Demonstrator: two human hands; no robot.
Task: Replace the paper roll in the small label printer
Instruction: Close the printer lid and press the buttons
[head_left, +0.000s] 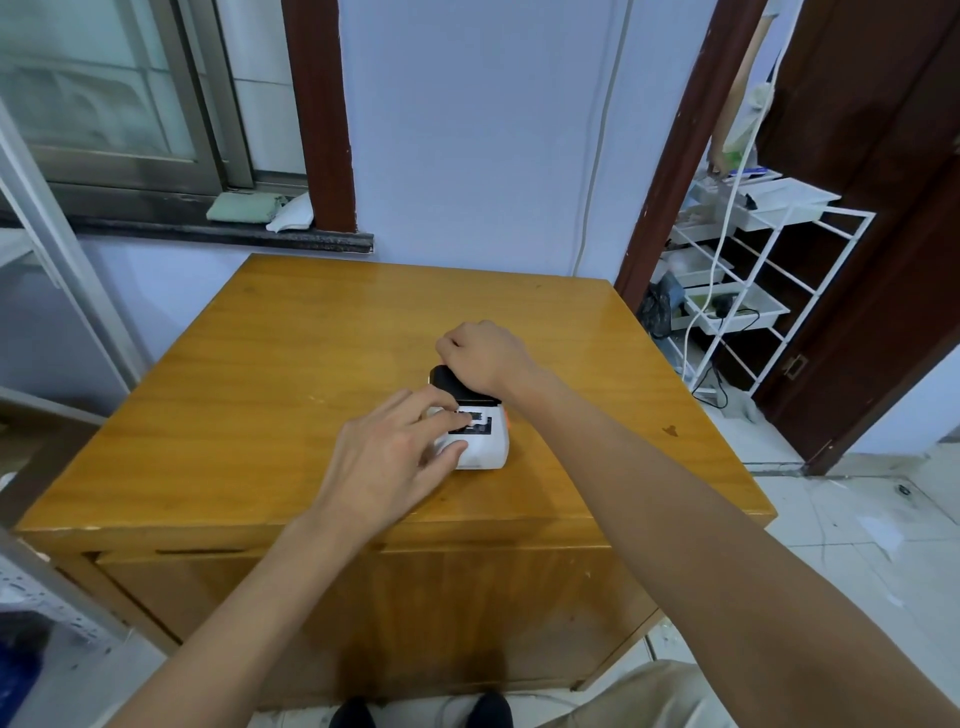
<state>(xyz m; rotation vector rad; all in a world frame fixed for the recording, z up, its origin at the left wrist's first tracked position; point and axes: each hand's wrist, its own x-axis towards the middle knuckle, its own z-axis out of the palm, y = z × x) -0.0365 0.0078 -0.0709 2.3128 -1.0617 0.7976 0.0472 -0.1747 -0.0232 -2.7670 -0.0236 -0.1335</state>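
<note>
A small white label printer (488, 441) with an orange spot on its right side sits near the middle of the wooden table (270, 395). Its black lid (449, 382) is swung open toward the far side, showing a dark compartment. My right hand (485, 356) rests on the open lid, fingers curled over it. My left hand (395, 457) holds the printer's left side, thumb on its front and fingertips at the edge of the compartment. No paper roll is visible; the hands hide part of the compartment.
A white wire rack (748, 270) with trays and cables stands right of the table by a brown door frame. A window sill (228, 234) with folded cloths runs behind on the left. My shoes (421, 712) show below the table's front edge.
</note>
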